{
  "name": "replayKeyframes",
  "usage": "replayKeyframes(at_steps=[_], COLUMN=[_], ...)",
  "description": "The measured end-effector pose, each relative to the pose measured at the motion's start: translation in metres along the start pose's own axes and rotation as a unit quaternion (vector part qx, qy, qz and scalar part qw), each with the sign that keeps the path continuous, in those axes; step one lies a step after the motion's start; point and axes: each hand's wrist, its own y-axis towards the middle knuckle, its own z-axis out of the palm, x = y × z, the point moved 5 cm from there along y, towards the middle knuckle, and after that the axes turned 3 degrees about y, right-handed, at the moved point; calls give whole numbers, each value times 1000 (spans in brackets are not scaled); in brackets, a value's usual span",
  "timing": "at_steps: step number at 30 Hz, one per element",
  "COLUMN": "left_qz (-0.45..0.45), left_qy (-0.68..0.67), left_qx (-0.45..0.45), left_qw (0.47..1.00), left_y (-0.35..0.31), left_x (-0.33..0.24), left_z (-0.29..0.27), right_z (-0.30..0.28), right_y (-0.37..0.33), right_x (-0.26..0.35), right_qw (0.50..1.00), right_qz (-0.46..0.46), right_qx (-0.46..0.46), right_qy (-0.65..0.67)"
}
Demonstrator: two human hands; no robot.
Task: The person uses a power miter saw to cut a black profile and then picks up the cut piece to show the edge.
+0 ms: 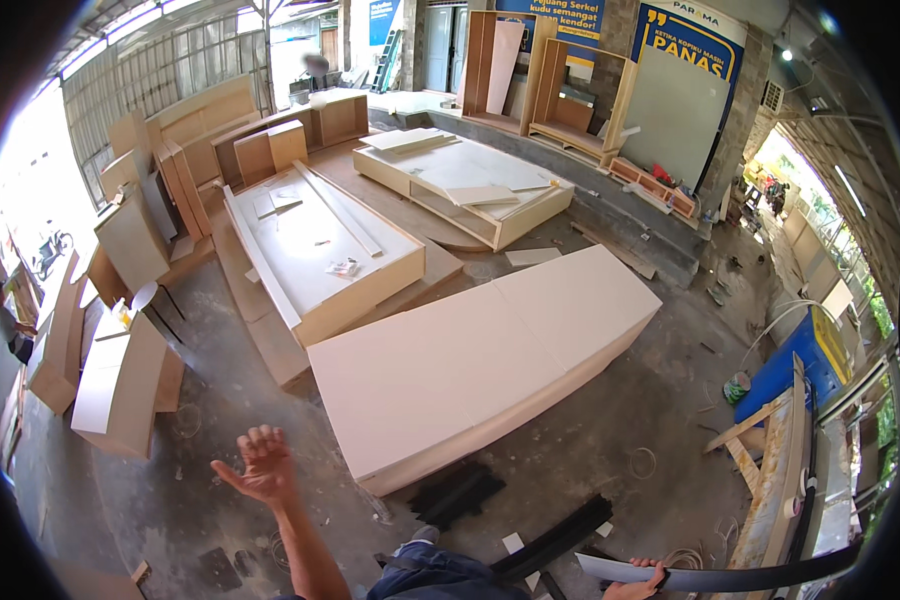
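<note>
Right hand [644, 582] partly cut by lower edge, far motorbike [54, 250] indistinct

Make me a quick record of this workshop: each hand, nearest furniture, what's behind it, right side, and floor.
Left hand: open, fingers spread, holding nothing
Right hand: gripping a long, thin grey-and-black strip
Nearest furniture: long, pale, box-shaped unit
Behind it: two low wooden units with white tops
Right side: large blue-and-yellow container
Floor: grey, stained, with long black strips near the person
</note>
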Motion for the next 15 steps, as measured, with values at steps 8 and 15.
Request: replayKeyframes(at_steps=[8, 15], left_qz=[-235, -424], left_qy=[216, 379], left_qx=[-573, -571], left_qw=[754, 592], left_y=[-154, -309], left_x=[2, -28], left_z=[-283, -329], right_z=[-17, -27], right_y=[-23, -23], right_x=[-42, -71], right_qw=[999, 999], right_qz=[26, 29], right_qx=[-29, -9], right_qy=[-24, 13])
